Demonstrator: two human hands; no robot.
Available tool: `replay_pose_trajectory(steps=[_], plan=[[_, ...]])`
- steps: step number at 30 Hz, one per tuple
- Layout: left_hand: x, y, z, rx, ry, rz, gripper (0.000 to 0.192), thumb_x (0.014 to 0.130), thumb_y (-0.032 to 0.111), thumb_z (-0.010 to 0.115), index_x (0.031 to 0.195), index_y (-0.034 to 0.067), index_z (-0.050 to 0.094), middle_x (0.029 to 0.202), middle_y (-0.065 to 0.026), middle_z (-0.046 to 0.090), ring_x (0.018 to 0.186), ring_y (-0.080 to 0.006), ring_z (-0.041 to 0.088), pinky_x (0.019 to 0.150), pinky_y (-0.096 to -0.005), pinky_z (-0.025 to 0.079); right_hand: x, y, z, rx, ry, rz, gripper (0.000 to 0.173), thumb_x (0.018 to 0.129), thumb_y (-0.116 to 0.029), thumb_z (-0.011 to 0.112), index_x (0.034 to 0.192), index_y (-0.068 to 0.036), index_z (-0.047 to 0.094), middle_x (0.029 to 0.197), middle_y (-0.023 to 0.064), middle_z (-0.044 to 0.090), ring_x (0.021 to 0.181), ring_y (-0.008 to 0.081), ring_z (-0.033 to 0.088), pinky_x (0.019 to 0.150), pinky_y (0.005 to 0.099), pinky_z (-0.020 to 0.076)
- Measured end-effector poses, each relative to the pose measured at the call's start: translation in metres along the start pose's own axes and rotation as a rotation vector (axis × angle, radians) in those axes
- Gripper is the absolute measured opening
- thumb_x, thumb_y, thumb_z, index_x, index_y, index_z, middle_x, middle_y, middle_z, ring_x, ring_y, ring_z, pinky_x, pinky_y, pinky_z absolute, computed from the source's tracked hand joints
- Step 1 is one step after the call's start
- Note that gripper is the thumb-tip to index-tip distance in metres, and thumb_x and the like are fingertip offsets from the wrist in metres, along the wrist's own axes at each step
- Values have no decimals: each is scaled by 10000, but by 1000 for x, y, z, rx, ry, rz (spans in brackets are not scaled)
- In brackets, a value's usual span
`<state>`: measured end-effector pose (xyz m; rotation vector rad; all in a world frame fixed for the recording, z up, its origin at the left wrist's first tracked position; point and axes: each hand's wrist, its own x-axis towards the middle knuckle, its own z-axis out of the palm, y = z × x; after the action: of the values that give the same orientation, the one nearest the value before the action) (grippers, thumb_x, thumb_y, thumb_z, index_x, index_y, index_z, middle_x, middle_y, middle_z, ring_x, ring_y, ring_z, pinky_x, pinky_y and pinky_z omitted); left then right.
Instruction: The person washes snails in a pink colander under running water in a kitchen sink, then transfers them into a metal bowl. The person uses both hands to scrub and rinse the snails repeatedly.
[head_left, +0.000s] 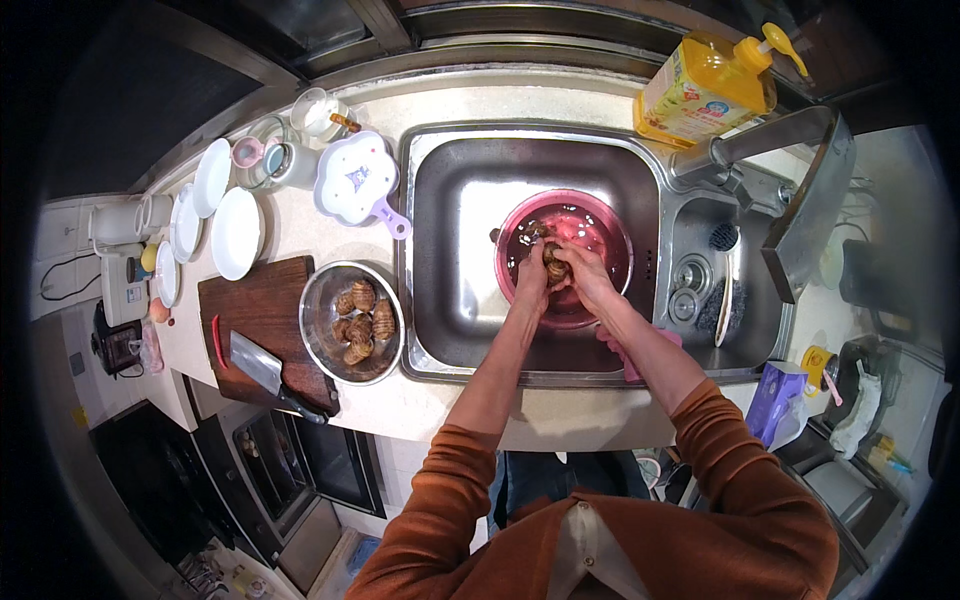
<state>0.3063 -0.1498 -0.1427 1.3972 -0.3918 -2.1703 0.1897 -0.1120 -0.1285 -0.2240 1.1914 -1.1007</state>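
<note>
A pink basin (628, 259) of water stands in the large bay of a stainless-steel sink (450, 300). Over the water both my hands are on a brown, ringed taro (556, 268), my left hand (532, 274) at its left side and my right hand (584, 271) at its right. More dark taro (534, 231) lies in the basin just beyond my fingers; how many pieces are there I cannot tell. To the left, a steel bowl (309, 337) on the counter holds several brown taros (360, 328).
Left of the bowl, a cleaver (256, 360) and a red chili (217, 341) lie on a wooden cutting board (259, 300). A faucet (810, 202) and a yellow pump bottle (705, 90) stand at the right. A pink cloth (634, 360) hangs by the sink's front edge. White dishes (236, 232) stand back left.
</note>
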Motion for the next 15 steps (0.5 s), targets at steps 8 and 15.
replay_pose_trajectory(steps=[8, 15], plan=[[5, -6, -3, -112, 16, -3, 359, 954, 416, 475, 982, 92, 625, 812, -43, 643, 653, -148, 629, 459, -276, 479, 0, 7, 12, 271, 120, 93, 236, 873, -178, 636, 1079, -65, 652, 887, 23, 658, 657, 119, 616, 448, 262, 502], [-4, -7, -1, -67, 42, -55, 383, 947, 432, 496, 989, 68, 607, 790, -64, 632, 641, -161, 629, 490, -287, 518, 28, 11, -7, 15, 220, 174, 195, 882, -226, 638, 974, -63, 695, 841, 21, 669, 724, 133, 617, 516, 309, 500]])
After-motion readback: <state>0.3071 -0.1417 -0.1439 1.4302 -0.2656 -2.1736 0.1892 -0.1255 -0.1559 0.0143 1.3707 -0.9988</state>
